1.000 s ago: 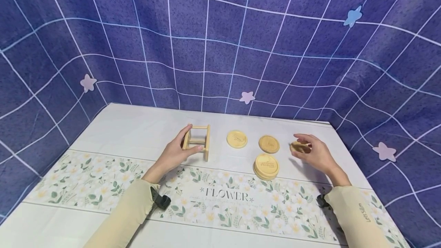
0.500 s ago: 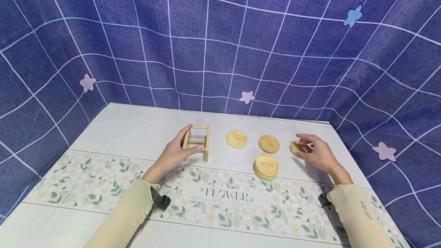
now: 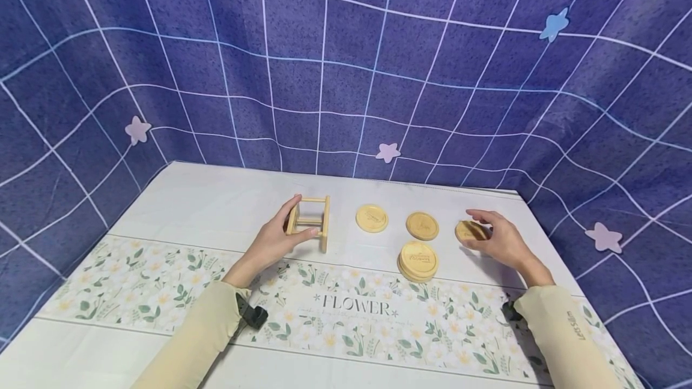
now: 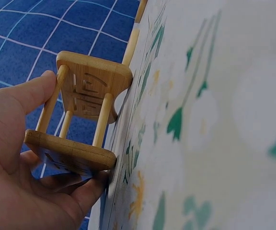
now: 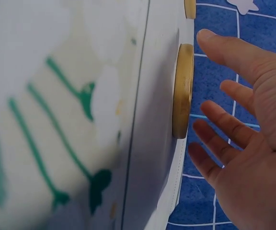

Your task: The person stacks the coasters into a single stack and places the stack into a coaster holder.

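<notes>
My left hand holds a small wooden coaster rack upright on the table. In the left wrist view the thumb lies at one of the rack's rods, and the fingers curl under the near end panel. Over at the right, my right hand hovers above a round wooden coaster lying flat. The right wrist view shows its fingers spread loosely, with a gap between them and the coaster. From the head view the hand partly covers that coaster.
Two single coasters, one pale and one darker, lie between the hands. A short stack of coasters stands nearer to me. A flower-printed band crosses the white tablecloth, and a blue curtain hangs behind.
My right hand has drifted slightly to the right, and more of the coaster under it shows. The left hand and the rack have stayed in place.
</notes>
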### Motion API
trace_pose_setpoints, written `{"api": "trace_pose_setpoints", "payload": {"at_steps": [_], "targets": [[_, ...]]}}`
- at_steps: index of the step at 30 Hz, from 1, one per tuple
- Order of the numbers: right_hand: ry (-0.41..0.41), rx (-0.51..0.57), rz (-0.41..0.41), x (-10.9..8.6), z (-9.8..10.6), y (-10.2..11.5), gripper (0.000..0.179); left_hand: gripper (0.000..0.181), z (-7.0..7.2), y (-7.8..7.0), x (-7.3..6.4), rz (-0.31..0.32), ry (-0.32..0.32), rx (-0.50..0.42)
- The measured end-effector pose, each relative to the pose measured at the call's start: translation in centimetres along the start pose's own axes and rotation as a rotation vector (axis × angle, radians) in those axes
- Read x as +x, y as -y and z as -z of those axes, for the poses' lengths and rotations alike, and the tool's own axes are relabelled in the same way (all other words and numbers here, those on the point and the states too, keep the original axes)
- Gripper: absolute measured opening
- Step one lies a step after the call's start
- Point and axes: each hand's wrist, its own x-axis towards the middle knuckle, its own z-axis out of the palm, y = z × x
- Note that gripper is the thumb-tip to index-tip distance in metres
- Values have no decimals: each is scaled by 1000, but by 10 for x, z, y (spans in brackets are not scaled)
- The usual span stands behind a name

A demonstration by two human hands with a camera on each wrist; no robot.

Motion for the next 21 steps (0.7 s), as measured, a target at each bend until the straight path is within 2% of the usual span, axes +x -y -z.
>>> {"api": "trace_pose_setpoints", "payload": {"at_steps": [21], "targets": [[36,-22,-17,2,0,-6,78,101,1,1,0,-5,3,0]]}}
